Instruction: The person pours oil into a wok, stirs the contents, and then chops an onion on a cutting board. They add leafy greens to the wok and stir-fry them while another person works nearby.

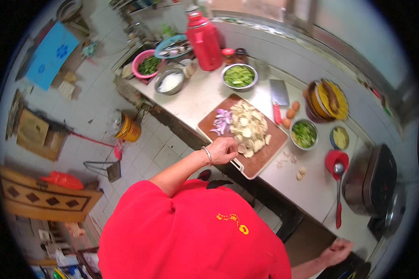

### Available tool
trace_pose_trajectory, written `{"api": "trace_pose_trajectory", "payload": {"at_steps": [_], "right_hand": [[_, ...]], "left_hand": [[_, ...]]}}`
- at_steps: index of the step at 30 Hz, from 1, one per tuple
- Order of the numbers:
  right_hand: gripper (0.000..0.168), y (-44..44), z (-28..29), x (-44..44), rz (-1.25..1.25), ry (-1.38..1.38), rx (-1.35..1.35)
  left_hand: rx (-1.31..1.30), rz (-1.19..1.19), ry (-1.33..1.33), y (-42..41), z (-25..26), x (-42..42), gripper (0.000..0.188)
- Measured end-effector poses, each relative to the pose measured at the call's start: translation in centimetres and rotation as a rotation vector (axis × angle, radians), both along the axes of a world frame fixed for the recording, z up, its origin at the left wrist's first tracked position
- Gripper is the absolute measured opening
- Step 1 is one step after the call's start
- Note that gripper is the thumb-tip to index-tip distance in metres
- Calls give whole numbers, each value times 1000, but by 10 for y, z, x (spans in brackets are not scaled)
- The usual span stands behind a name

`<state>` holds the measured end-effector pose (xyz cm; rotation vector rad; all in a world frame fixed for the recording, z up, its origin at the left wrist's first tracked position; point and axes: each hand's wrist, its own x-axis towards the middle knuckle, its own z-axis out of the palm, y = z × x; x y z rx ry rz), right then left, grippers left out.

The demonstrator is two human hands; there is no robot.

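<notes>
My left hand, with a bangle at the wrist, hovers by the near edge of a brown cutting board. Its fingers are curled close to a heap of pale slices; whether they hold a slice cannot be told. Purple onion pieces lie beside that heap. Far to the right, my right hand is blurred near the counter's front edge, its fingers partly curled. Behind the board, a cleaver with a red handle rests on the counter next to several brown eggs.
Around the board stand a bowl of cut greens, a bowl of chopped scallions and a red thermos. A ladle reaches from a red bowl beside a dark cooker. Garlic cloves lie on the counter.
</notes>
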<state>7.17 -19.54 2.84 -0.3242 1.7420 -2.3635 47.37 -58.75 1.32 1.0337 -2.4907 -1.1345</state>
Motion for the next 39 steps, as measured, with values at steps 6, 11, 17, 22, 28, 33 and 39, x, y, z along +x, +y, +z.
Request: {"api": "trace_pose_trajectory", "payload": {"at_steps": [6,11,17,22,28,33,39], "right_hand": [[44,-191,19,135,431,99,168],[37,-295,11,218,732,268,300],[29,-389,-39,351,805,44,458],[23,-447,-31,442,976,-46,745],[22,-484,-6,475,920,-15,936],[21,-493,0,493,878,-16,1012],[20,-488,4,511,828,-65,1080]], "left_hand": [[603,827,454,-81,-20,151,31],[763,1164,1034,-196,-85,359,30],[690,1303,1094,-395,-111,477,65],[735,1402,1130,-527,-150,512,65],[743,1509,1075,-605,-183,535,45],[729,1610,806,-626,-171,534,32],[601,1585,628,-651,-172,560,19]]}}
